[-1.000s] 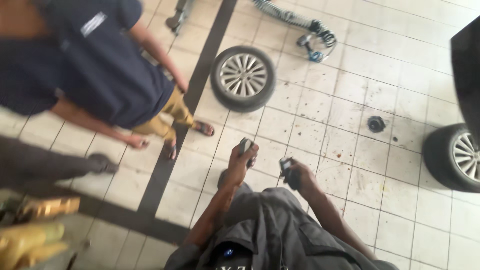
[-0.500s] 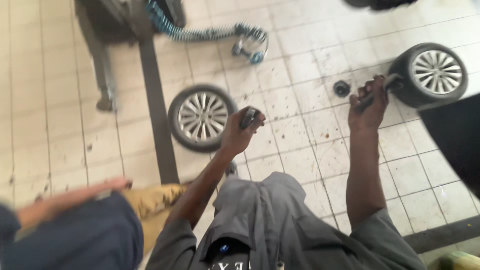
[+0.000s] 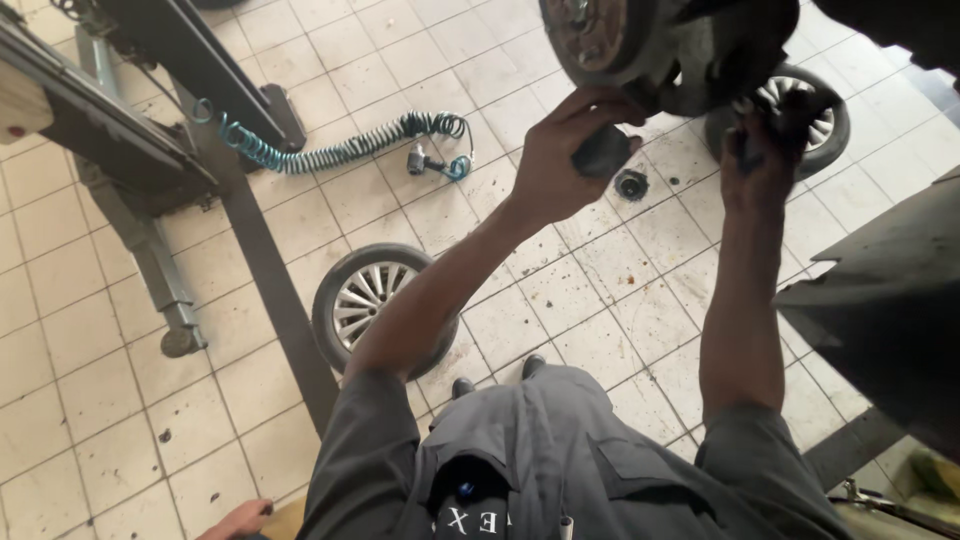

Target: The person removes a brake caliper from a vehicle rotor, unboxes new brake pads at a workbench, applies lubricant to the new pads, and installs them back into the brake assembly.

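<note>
Our left hand (image 3: 560, 160) is raised and clenched round a short dark part (image 3: 603, 150), held just under the bare wheel hub (image 3: 640, 45). Our right hand (image 3: 765, 150) reaches up beside the hub; whether its fingers grip anything we cannot tell. Risk as we judge it: the grip is overhead, so a slip could drop the part onto the tiled floor (image 3: 620, 290) near the small round cap (image 3: 631, 184). A loose wheel (image 3: 375, 300) lies behind our stance, a trip hazard.
</note>
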